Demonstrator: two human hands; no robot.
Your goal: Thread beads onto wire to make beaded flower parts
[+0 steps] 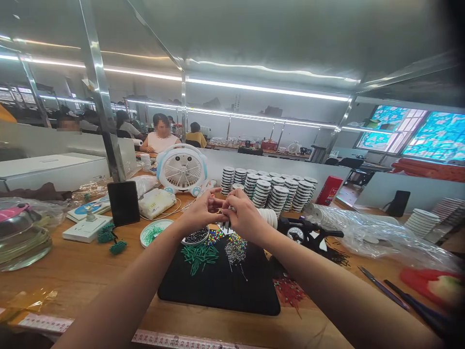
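My left hand (202,209) and my right hand (241,213) meet above the far edge of a black mat (218,293). Both are closed in a pinch, fingertips close together; whatever is between them is too small to make out. Beneath them on the mat lie a pile of green sticks (199,257), many-coloured beads (215,236) and a heap of pins with pale heads (236,253). A dish of dark small pieces (196,236) is partly behind my left wrist. Just beyond my right hand is a white spool (268,217) beside a black device with a dial (295,235).
Stacked spools (271,191) and a white fan (182,169) stand behind. A phone (123,203), green-filled dish (156,231), power strip (87,229) and glass pot (23,242) are left. Red pieces (288,290), scissors (414,303) and plastic wrap (363,232) lie right. People sit beyond.
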